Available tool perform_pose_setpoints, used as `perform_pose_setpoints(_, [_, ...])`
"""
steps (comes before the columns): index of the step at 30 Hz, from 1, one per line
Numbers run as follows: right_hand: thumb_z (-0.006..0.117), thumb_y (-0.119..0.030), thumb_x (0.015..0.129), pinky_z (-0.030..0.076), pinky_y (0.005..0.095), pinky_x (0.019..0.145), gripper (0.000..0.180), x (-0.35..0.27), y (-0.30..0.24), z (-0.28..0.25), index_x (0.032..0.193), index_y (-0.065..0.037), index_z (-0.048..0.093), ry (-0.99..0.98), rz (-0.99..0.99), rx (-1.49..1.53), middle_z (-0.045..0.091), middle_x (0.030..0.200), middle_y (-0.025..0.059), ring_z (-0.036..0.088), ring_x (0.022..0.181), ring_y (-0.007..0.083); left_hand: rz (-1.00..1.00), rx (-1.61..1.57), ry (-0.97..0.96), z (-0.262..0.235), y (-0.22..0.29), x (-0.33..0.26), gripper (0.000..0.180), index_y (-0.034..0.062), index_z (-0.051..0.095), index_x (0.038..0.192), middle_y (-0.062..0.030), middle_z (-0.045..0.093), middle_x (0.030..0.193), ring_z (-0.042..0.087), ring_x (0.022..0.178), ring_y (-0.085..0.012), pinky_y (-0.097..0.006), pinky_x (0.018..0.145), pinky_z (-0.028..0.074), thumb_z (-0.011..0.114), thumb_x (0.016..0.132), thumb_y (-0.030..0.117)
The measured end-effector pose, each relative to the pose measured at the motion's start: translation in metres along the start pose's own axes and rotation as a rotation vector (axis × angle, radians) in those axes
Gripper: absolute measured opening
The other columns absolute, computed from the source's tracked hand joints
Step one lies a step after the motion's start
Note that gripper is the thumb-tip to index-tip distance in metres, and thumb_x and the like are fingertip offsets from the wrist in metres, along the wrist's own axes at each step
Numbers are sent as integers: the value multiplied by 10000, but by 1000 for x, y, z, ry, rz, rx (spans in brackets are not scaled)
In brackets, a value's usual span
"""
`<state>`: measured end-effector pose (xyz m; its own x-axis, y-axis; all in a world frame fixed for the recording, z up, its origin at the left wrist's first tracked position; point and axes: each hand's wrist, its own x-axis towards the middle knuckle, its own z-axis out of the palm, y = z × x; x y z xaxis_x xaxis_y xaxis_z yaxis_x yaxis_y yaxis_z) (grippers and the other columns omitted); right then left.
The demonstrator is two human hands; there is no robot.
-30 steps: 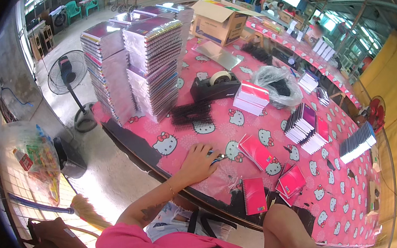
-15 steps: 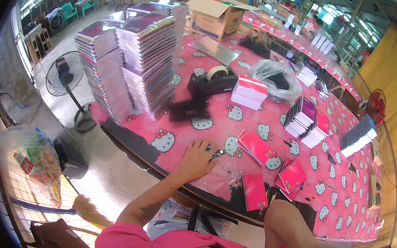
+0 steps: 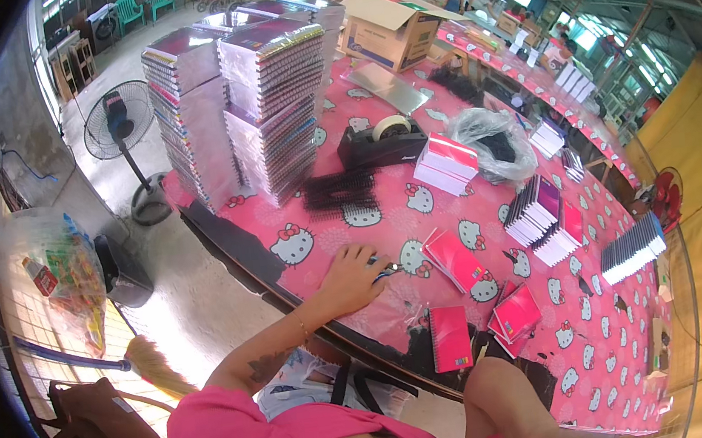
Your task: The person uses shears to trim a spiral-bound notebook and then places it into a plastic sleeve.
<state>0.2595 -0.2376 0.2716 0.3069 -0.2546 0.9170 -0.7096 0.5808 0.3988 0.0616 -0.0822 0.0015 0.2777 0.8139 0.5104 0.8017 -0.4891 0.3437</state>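
Observation:
My left hand (image 3: 352, 280) rests on the pink tablecloth near the table's front edge. Its fingers are closed round a small pair of pliers (image 3: 386, 271), whose metal tip points right. Just beyond that tip lie loose red covers or sheets (image 3: 455, 261). A red spiral notebook (image 3: 450, 338) lies at the front edge, with a small pile of red notebooks (image 3: 514, 315) to its right. My right arm (image 3: 507, 403) is bent, its elbow over the table edge; the right hand is out of view.
Tall stacks of wrapped spiral notebooks (image 3: 273, 112) stand at the back left. Black binding coils (image 3: 340, 193), a tape dispenser (image 3: 382, 145), a plastic bag (image 3: 493, 144) and notebook stacks (image 3: 531, 210) cover the table further back. A standing fan (image 3: 119, 128) is on the left.
The view has shifted slightly. My left hand stays in place on the table with the pliers.

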Motion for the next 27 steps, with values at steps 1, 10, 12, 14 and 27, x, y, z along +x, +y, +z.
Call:
perform_pose_setpoints(1, [608, -316, 918, 220, 533, 1165, 575, 1, -4, -3, 1405, -20, 531, -5, -100, -168, 467, 1517, 133, 364, 1456, 285, -7, 0, 2, -1, 1, 0, 394, 145, 632, 1220, -132, 567, 1194, 518, 1129, -338, -487, 998, 410, 690, 859, 292])
perform_pose_setpoints(10, [590, -346, 924, 208, 575, 1148, 595, 6, -12, -6, 1449, -84, 496, -72, -122, -473, 427, 1548, 130, 337, 1468, 293, -8, 12, 8, 0, 0, -1, 404, 144, 628, 1233, -131, 573, 1177, 519, 1118, -336, -482, 993, 409, 693, 859, 285])
perform_pose_setpoints(12, [581, -362, 930, 214, 572, 1145, 606, 3, -2, 0, 1461, -89, 482, -75, -125, -305, 420, 1554, 127, 338, 1467, 296, -6, 1, 19, 2, 2, 0, 405, 143, 627, 1234, -131, 575, 1175, 520, 1116, -334, -481, 993, 409, 693, 859, 284])
perform_pose_setpoints(14, [564, -378, 941, 227, 570, 1140, 598, -1, -1, 3, 1461, -94, 482, -54, -18, -82, 426, 1558, 107, 345, 1463, 289, -4, 13, 9, 1, 0, -1, 406, 140, 626, 1236, -133, 574, 1175, 520, 1118, -335, -480, 991, 410, 693, 861, 282])
perform_pose_setpoints(27, [526, -347, 1003, 262, 580, 1136, 490, -12, -23, -6, 1429, -105, 536, -129, -319, -722, 477, 1524, 113, 397, 1442, 265, 27, -38, -53, 4, 9, 10, 443, 91, 620, 1248, -157, 565, 1214, 521, 1139, -359, -508, 983, 412, 717, 853, 268])
